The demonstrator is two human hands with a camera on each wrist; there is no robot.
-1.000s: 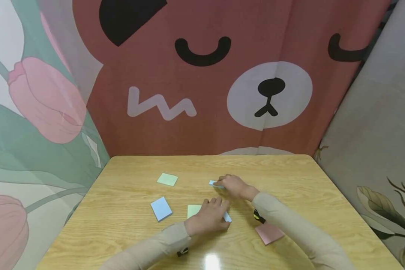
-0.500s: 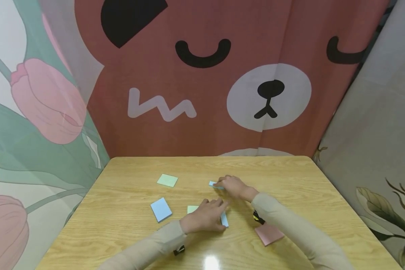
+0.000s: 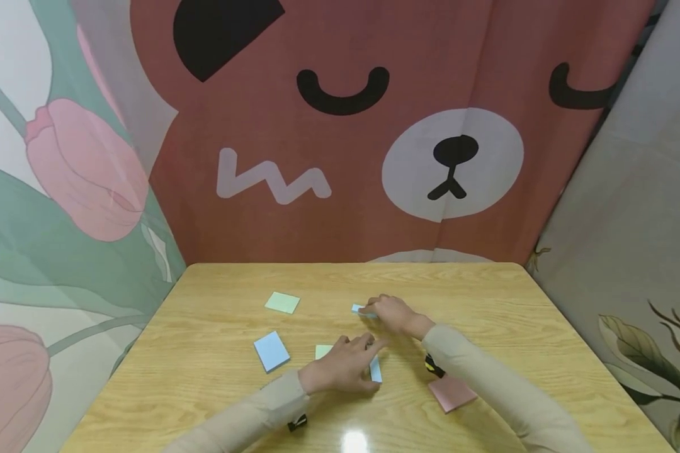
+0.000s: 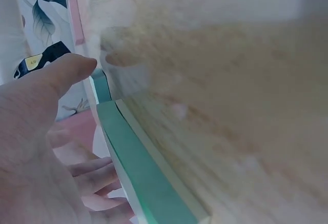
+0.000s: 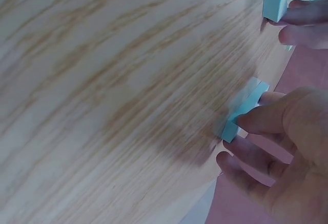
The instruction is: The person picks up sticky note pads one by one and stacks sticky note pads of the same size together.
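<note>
My left hand (image 3: 342, 366) holds a narrow light-blue sticky note pad (image 3: 376, 370) lengthwise, thumb at its near end and fingers by its far end. Index finger extended, the hand partly covers a green pad (image 3: 322, 351). In the left wrist view, the green pad (image 4: 146, 167) lies beside the blue pad's visible end (image 4: 101, 85); I cannot tell if they touch. Farther back, my right hand (image 3: 394, 313) pinches another narrow light-blue pad (image 3: 357, 309) against the table. Its thumb and fingertips surround that pad (image 5: 246, 112) in the right wrist view.
On the wooden table (image 3: 204, 402), a second green pad (image 3: 282, 302) lies back left. A blue pad (image 3: 272, 352) lies left of my left hand. A pink pad (image 3: 452, 394) sits under the right forearm's inner side. Printed curtains (image 3: 260, 233) stand behind the table.
My left hand has shifted slightly left and toward me with its narrow blue pad, which now lies straighter. The thumb and index finger are spread wider. My right hand stays in place.
</note>
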